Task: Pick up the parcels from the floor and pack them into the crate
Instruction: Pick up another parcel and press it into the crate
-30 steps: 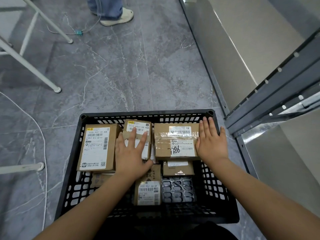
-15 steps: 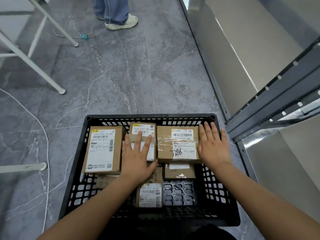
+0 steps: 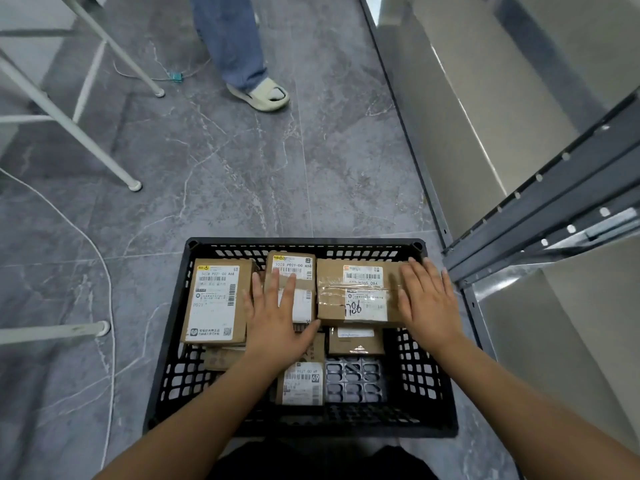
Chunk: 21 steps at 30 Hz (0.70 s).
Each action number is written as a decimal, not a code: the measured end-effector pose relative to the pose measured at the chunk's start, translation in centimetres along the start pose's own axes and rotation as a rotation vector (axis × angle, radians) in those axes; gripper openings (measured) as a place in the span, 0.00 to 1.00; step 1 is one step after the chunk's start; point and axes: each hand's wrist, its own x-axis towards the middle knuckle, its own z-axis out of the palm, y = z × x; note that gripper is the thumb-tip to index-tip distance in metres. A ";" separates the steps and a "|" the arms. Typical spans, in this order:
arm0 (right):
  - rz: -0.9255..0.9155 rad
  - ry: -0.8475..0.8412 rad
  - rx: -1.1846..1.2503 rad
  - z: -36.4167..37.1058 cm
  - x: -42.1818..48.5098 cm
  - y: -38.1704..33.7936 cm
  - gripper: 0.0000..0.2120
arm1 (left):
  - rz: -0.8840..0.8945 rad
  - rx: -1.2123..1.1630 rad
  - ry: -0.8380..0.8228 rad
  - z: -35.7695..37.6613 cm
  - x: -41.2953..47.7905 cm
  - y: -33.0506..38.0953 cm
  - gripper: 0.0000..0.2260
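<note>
A black slotted crate (image 3: pixel 173 341) stands on the grey floor and holds several brown cardboard parcels. A large labelled parcel (image 3: pixel 216 303) lies at the crate's left. My left hand (image 3: pixel 277 317) rests flat, fingers spread, on the narrow middle parcel (image 3: pixel 292 268). My right hand (image 3: pixel 427 303) lies flat on the right end of a taped parcel marked 786 (image 3: pixel 356 292). Lower in the crate sit a small parcel (image 3: pixel 356 341) and one with a label marked 69 (image 3: pixel 301 382). Neither hand grips anything.
Another person's leg in jeans and a pale sandal (image 3: pixel 259 95) stands on the floor beyond the crate. White frame legs (image 3: pixel 69 123) and a white cable (image 3: pixel 107 289) are at the left. A grey metal rack (image 3: pixel 540 216) and a wall panel are at the right.
The view has tilted so the crate sits lower in frame and the other person has stepped closer. My right hand has slid a little onto the taped parcel; my left hand stays on the middle parcel.
</note>
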 end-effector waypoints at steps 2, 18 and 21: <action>0.032 -0.074 0.037 -3.0 -2.1 -0.4 0.33 | -0.005 0.001 -0.082 -3.3 -2.1 0.0 0.43; 0.029 -0.123 0.285 -49.7 -9.3 -6.4 0.33 | 0.269 -0.087 -0.023 -50.7 -12.0 11.6 0.38; 0.074 -0.060 0.539 -59.0 -10.2 -6.3 0.31 | 0.277 -0.417 0.021 -59.4 -13.6 14.6 0.34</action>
